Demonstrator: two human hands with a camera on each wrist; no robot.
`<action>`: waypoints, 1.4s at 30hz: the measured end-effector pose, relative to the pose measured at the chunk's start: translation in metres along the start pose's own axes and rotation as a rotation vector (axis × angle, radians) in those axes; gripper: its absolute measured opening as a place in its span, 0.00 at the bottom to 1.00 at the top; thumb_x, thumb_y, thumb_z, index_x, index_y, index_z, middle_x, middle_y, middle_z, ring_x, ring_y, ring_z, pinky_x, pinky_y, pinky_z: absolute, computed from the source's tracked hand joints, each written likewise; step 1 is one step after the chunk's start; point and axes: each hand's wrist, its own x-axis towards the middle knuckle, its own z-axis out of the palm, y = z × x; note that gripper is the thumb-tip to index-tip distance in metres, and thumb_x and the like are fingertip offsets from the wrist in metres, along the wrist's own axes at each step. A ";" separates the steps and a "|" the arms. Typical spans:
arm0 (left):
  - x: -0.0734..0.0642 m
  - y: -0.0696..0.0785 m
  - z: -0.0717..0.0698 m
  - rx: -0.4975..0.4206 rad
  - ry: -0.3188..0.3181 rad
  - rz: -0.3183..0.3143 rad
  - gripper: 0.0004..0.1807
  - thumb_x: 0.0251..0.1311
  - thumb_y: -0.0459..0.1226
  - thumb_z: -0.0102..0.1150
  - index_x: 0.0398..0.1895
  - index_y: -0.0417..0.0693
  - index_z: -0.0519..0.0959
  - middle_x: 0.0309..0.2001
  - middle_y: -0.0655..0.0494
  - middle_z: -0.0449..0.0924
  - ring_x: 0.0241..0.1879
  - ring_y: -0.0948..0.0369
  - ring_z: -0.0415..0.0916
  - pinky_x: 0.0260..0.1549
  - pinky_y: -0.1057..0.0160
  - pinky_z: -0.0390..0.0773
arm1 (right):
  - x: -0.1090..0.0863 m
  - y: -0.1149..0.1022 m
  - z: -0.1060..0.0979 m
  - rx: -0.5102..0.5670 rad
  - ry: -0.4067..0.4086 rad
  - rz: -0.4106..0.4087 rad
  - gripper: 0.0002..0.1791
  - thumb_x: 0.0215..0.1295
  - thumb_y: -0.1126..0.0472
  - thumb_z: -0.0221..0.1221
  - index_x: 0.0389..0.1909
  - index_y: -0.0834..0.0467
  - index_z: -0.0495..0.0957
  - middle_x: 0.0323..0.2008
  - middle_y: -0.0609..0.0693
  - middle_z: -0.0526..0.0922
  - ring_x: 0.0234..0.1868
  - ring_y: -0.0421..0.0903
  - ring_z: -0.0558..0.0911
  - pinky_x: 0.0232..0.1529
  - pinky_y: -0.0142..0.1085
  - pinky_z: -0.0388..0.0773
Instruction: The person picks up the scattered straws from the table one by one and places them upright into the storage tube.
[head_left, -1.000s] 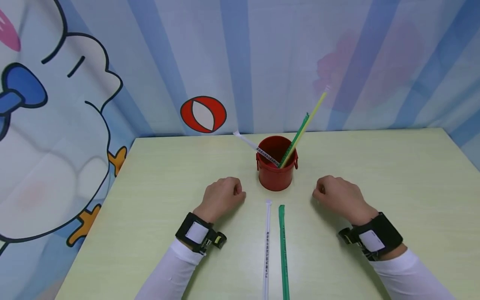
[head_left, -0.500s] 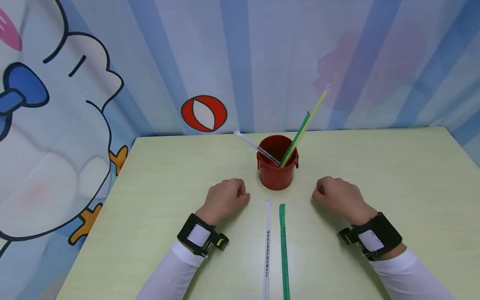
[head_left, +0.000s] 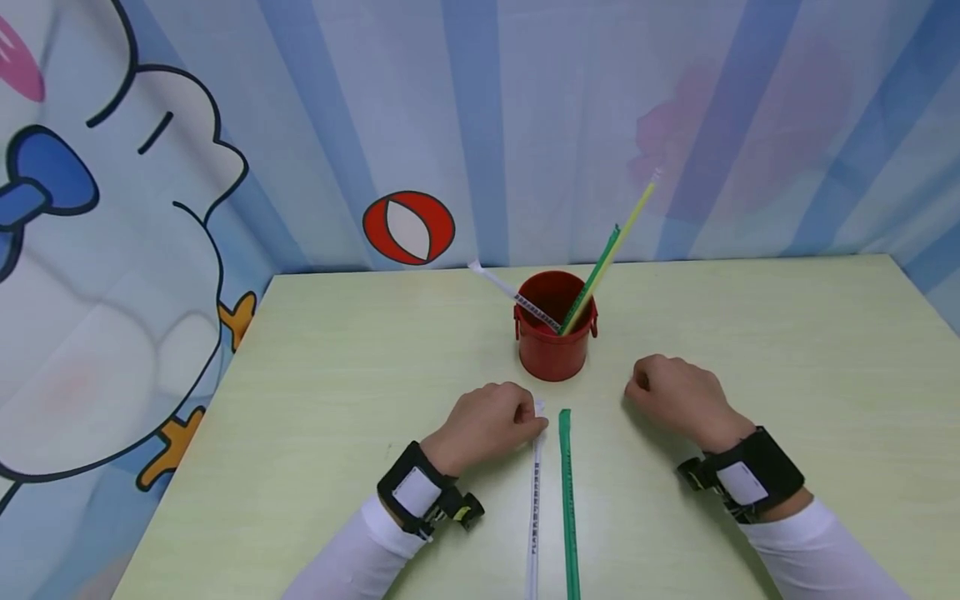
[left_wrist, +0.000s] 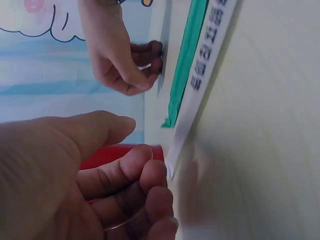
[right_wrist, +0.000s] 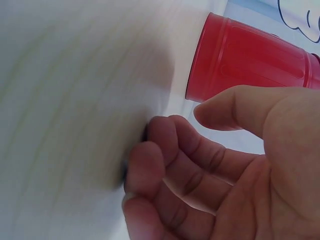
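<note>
Two long, thin wrapped straws lie side by side on the table, a white one with dark print (head_left: 535,508) and a green one (head_left: 569,508). My left hand (head_left: 486,423) is at the far end of the white straw, its fingertips overlapping that end in the head view. In the left wrist view a gap shows between its thumb (left_wrist: 112,129) and loosely bent fingers, with nothing between them. My right hand (head_left: 681,398) rests on the table to the right, fingers loosely curled and holding nothing. Behind both hands stands a red bucket (head_left: 551,358).
Leaning in the bucket are a white wrapped straw (head_left: 498,284), a green one (head_left: 609,250) and a yellow one (head_left: 636,208). The pale table (head_left: 337,333) ends at a printed cloth backdrop (head_left: 540,125). A dark camera band (head_left: 742,475) sits on each wrist.
My left hand has moved right and nearer to me, from left of the white straw to its far end. The right hand, the bucket and the straws stay where they were.
</note>
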 end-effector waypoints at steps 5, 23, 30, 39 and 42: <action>0.000 0.004 0.008 0.030 -0.022 0.018 0.19 0.66 0.45 0.64 0.17 0.54 0.74 0.15 0.63 0.66 0.19 0.66 0.66 0.20 0.69 0.60 | -0.001 0.000 0.000 0.001 -0.001 0.000 0.12 0.67 0.62 0.53 0.24 0.57 0.78 0.16 0.45 0.65 0.20 0.43 0.68 0.22 0.36 0.59; 0.000 0.007 0.019 0.090 0.016 -0.027 0.23 0.64 0.45 0.66 0.12 0.53 0.72 0.12 0.64 0.63 0.18 0.67 0.64 0.18 0.68 0.58 | 0.001 0.002 0.002 0.001 0.009 -0.004 0.12 0.66 0.62 0.53 0.22 0.56 0.77 0.16 0.45 0.64 0.20 0.43 0.67 0.22 0.36 0.58; 0.000 0.009 0.018 0.138 0.039 -0.046 0.23 0.64 0.43 0.65 0.11 0.52 0.72 0.12 0.63 0.61 0.17 0.66 0.62 0.16 0.68 0.57 | 0.001 0.001 0.003 0.004 0.023 -0.014 0.13 0.65 0.63 0.54 0.20 0.55 0.75 0.16 0.44 0.62 0.20 0.42 0.66 0.22 0.36 0.58; 0.000 0.009 0.016 0.145 0.045 -0.056 0.25 0.63 0.42 0.63 0.08 0.55 0.68 0.11 0.64 0.56 0.17 0.67 0.59 0.16 0.67 0.54 | 0.002 0.000 0.003 -0.004 0.020 0.002 0.10 0.66 0.62 0.54 0.26 0.58 0.80 0.17 0.46 0.67 0.21 0.43 0.68 0.23 0.36 0.60; 0.000 0.007 0.016 0.125 0.041 -0.059 0.25 0.63 0.42 0.63 0.08 0.55 0.68 0.11 0.65 0.55 0.17 0.66 0.59 0.16 0.67 0.54 | 0.002 0.000 0.003 -0.005 0.018 0.005 0.10 0.67 0.62 0.54 0.27 0.58 0.80 0.17 0.46 0.67 0.22 0.44 0.69 0.23 0.36 0.60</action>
